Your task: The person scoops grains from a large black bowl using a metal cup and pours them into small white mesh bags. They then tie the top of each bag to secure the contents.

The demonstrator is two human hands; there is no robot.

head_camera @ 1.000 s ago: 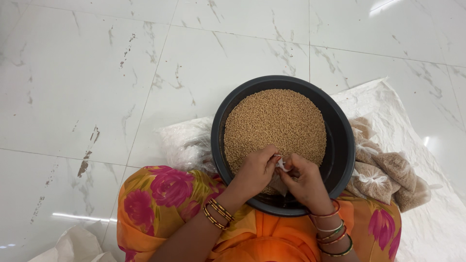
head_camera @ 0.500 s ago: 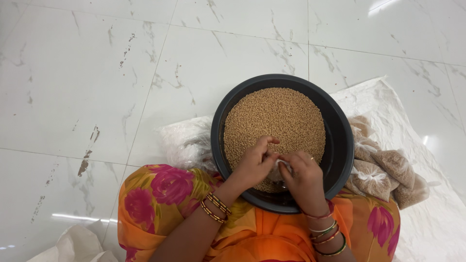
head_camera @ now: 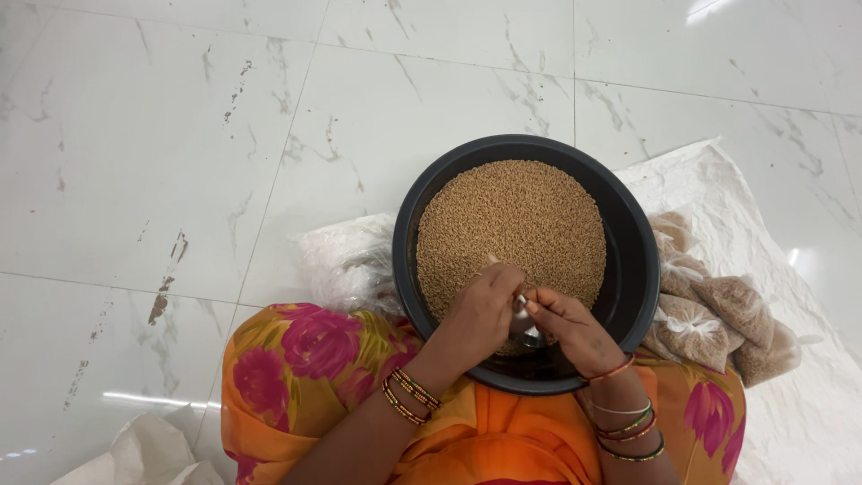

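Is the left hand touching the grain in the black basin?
Touching. In the head view the left hand rests on the brown grain inside the black basin, its fingertips lying on the pile with no gap.

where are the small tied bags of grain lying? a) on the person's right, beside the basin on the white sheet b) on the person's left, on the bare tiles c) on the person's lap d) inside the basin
a: the tied bags lie on the white sheet just right of the black basin, outside its rim, while both hands work in the grain.
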